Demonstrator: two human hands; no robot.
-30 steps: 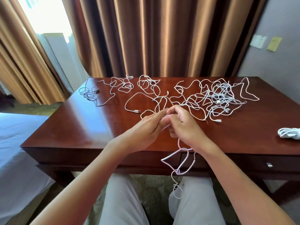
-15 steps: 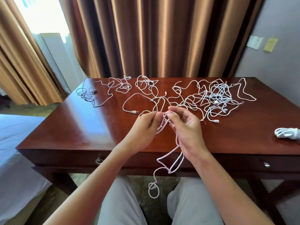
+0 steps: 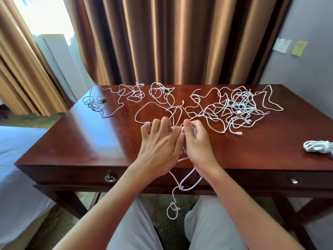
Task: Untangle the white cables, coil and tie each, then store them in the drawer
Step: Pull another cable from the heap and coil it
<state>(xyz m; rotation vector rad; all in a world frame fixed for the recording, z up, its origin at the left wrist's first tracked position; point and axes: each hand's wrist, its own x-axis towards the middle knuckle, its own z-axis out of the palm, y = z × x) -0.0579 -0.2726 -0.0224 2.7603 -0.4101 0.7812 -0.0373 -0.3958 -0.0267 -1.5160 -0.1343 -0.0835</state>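
Several white cables lie tangled across the far half of the wooden desk (image 3: 90, 141), the densest knot at the right (image 3: 239, 107). One white cable (image 3: 182, 188) runs from that mess through both hands and hangs in loops over the desk's front edge, between my knees. My right hand (image 3: 198, 147) grips this cable, thumb up. My left hand (image 3: 160, 147) touches it beside the right thumb, its other fingers spread. A coiled white cable (image 3: 317, 147) sits at the right edge. Two closed drawers front the desk, with a ring pull (image 3: 110, 178) and a metal pull (image 3: 294, 181).
Brown curtains (image 3: 171, 42) hang behind the desk. A bed with a white sheet (image 3: 16, 168) stands at the left. A smaller cable bundle (image 3: 94, 103) lies at the desk's far left corner. Bare wood shows on the near left part of the desk.
My hands have stayed together on the same cable, and my left fingers have spread apart. The hanging loops below the desk edge have shifted and swung.
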